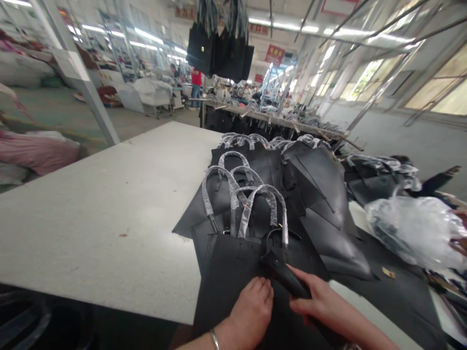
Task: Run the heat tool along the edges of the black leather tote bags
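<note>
A black handbag (226, 272) lies flat in front of me, its handles (260, 209) wrapped in clear plastic and pointing away. My left hand (255, 304) rests on the bag's face, fingers curled together; whatever is under them is hidden. In my right hand (315, 296) is a black hand-held tool (286, 277) with a thick handle, gripped from the side. The tool's head is over the bag's upper part, near the base of the handles. Its exact kind I cannot make out. More black bags (317, 180) are spread behind and to the right, overlapping one another.
The pale tabletop (109, 218) extends to the left. Clear plastic wrapping (412, 228) is heaped at the right, with another person's hand (460, 238) beside it. Black bags (221, 53) hang overhead, and a metal rack (270, 119) stands beyond the table.
</note>
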Action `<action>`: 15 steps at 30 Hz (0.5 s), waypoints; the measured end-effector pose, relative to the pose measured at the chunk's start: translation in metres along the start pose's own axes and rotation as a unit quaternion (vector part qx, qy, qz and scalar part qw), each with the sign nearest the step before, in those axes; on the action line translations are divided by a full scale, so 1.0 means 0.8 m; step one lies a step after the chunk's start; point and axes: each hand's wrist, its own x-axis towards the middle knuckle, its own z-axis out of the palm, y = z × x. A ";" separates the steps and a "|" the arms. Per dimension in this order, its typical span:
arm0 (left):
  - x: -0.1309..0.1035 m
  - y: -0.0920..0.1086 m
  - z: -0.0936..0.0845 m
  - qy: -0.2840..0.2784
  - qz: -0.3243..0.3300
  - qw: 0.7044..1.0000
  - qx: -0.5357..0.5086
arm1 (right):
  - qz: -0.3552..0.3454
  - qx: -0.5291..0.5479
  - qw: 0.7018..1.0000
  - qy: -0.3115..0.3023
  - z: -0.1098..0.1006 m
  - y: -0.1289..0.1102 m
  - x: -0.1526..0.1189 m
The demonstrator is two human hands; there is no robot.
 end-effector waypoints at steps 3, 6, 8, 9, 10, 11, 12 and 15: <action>-0.001 -0.001 -0.006 0.000 0.019 1.000 0.007 | 0.019 0.007 0.999 -0.032 0.003 -0.004 0.019; 0.001 -0.003 -0.012 -0.011 0.022 1.000 0.004 | 0.014 0.015 0.999 -0.038 0.005 -0.012 0.034; 0.001 -0.005 -0.014 -0.016 0.015 1.000 -0.012 | 0.017 0.018 0.999 -0.045 0.003 -0.017 0.036; 0.001 -0.005 -0.014 -0.017 0.011 1.000 -0.020 | 0.024 0.019 0.998 -0.053 0.002 -0.018 0.034; 0.001 -0.006 -0.014 -0.016 0.008 0.999 -0.028 | 0.033 0.017 0.997 -0.060 0.000 -0.019 0.032; 0.000 -0.007 -0.013 -0.015 0.007 0.999 -0.034 | 0.043 0.016 0.997 -0.067 -0.002 -0.018 0.028; 0.000 -0.007 -0.013 -0.014 0.008 0.999 -0.038 | 0.056 0.016 0.996 -0.072 -0.003 -0.017 0.026; 0.001 -0.007 -0.012 -0.013 0.020 0.999 -0.044 | 0.066 0.019 0.995 -0.069 -0.001 -0.014 0.027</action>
